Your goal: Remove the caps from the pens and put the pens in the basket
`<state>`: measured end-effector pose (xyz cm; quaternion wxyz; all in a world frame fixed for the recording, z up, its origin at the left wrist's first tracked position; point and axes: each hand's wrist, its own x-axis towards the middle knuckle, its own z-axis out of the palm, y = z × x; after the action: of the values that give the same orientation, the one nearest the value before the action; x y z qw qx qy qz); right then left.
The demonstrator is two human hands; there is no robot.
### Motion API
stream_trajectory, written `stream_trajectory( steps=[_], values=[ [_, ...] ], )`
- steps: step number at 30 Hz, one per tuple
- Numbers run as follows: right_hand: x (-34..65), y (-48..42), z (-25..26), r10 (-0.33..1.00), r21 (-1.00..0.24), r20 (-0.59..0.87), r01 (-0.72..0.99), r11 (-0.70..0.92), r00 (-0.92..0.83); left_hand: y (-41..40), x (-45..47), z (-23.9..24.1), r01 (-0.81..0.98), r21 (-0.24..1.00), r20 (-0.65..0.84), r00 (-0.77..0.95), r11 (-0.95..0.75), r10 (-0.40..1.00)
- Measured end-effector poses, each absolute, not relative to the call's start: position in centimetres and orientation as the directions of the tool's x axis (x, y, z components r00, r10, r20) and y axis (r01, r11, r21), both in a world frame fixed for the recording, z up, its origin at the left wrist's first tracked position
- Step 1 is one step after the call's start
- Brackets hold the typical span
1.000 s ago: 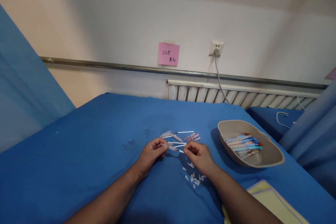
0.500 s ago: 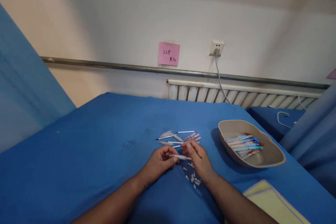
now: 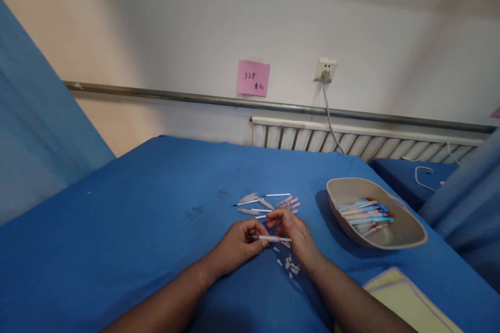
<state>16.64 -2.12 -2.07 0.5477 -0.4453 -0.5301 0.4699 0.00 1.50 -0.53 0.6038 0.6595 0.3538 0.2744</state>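
My left hand (image 3: 245, 242) pinches a slim pale pen (image 3: 270, 238), which lies level with a thin white refill end poking out to the right. My right hand (image 3: 292, 231) is at that end, its thumb and fingers apart and curved, with the tip meeting or passing by the palm; contact is unclear. Just beyond the hands are white refills (image 3: 278, 195), clear pen parts (image 3: 249, 197) and pinkish pen barrels (image 3: 289, 202). Below the right hand lie several small white cone-shaped tips (image 3: 291, 265).
A beige basket (image 3: 410, 231) with several assembled pens (image 3: 367, 213) stands to the right on the blue cloth (image 3: 136, 218). A yellow cloth or folder (image 3: 402, 296) lies at the lower right. Behind the table are a radiator (image 3: 304, 138) and a wall socket (image 3: 325, 69).
The right hand's fingers have come away from the pen and spread apart. The pen has shifted slightly down and to the right, still in the left hand.
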Motion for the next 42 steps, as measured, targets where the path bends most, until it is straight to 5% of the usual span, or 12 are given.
stream_trajectory(
  steps=[9,15,17,21,25,28,34,42],
  values=[
    [16.5,-2.5,0.0,1.0,-0.912,0.029,-0.408,0.027,0.0,-0.4,0.3,0.5,0.227,0.969,-0.121,0.779,-0.096,0.615],
    [17.4,-2.4,1.7,0.996,-0.9,0.047,-0.435,0.009,-0.076,-0.1,0.3,0.0,0.145,0.984,-0.177,0.778,0.103,0.603],
    [18.6,-1.7,1.1,0.999,-0.935,0.049,-0.35,0.049,0.01,0.3,0.3,-0.3,0.104,0.983,-0.176,0.752,0.149,0.635],
    [21.6,-0.4,-1.4,0.994,-0.978,0.086,0.198,0.071,0.065,1.4,0.2,-0.9,0.048,0.981,-0.174,0.658,0.19,0.732],
    [23.3,-1.0,-2.6,0.981,-0.792,-0.049,0.606,0.077,-0.188,2.1,0.0,-1.2,0.056,0.983,-0.176,0.58,0.176,0.795],
    [23.1,-2.1,-1.9,0.973,-0.634,-0.046,0.76,0.146,-0.225,2.3,0.0,-1.2,0.081,0.982,-0.185,0.545,0.168,0.818],
    [22.0,-2.1,-1.2,0.97,-0.606,0.06,0.764,0.223,-0.235,2.2,-0.1,-1.0,0.079,0.984,-0.177,0.536,0.16,0.825],
    [21.6,-0.4,-2.4,0.985,-0.903,0.158,0.395,0.172,-0.067,2.4,0.0,-1.7,0.09,0.993,-0.113,0.493,0.078,0.863]
  ],
)
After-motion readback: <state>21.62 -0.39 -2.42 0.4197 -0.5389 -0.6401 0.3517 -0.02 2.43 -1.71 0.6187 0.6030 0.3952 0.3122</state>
